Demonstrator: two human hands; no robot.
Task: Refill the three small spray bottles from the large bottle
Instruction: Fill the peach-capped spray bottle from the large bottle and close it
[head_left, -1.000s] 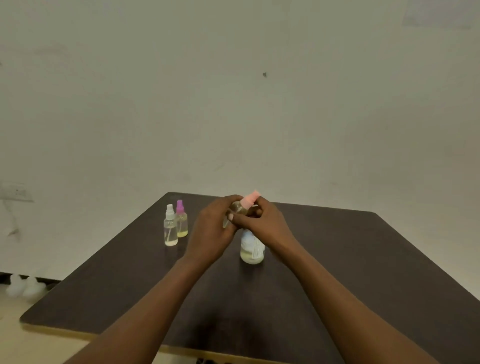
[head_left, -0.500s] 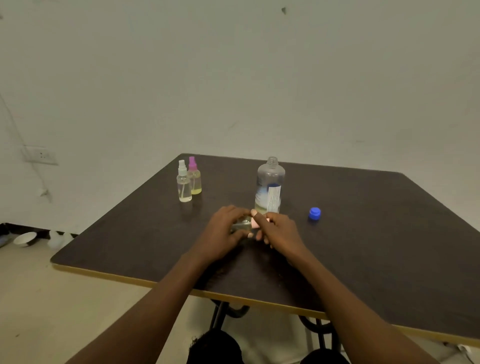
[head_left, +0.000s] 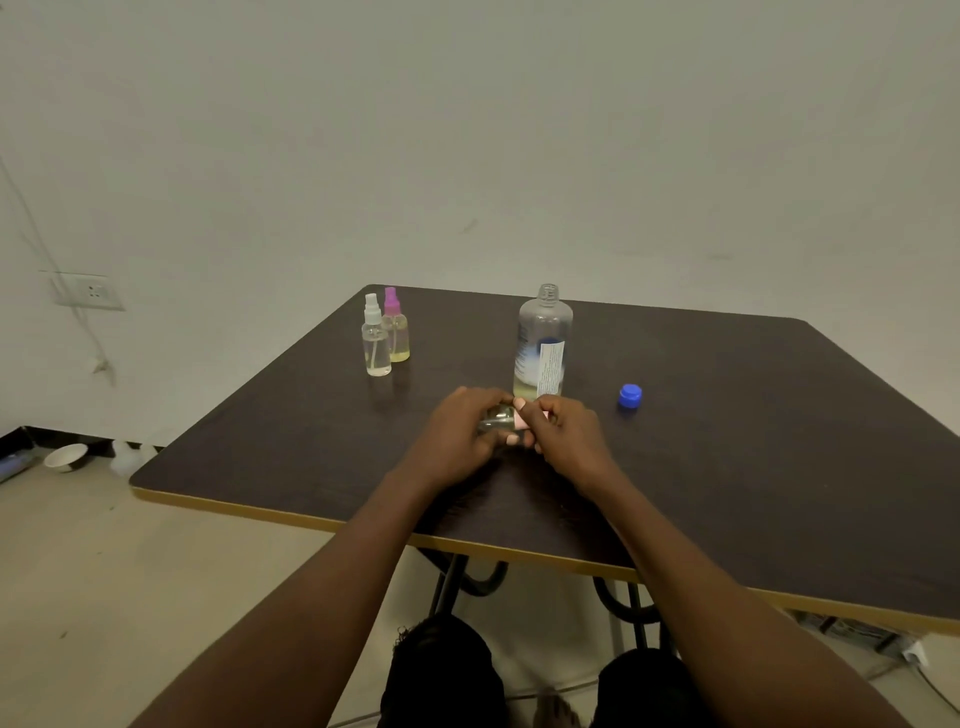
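From the head view, your left hand grips the third small spray bottle just in front of the large bottle, and your right hand pinches its pink top. Left of the large bottle, two spray bottles stand capped with liquid inside. The blue cap lies to its right, so closing up remains.

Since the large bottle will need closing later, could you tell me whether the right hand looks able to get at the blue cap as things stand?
Probably yes. The blue cap lies alone on the table, right of the right hand, nothing between. That hand is busy on the small spray bottle and must release first.
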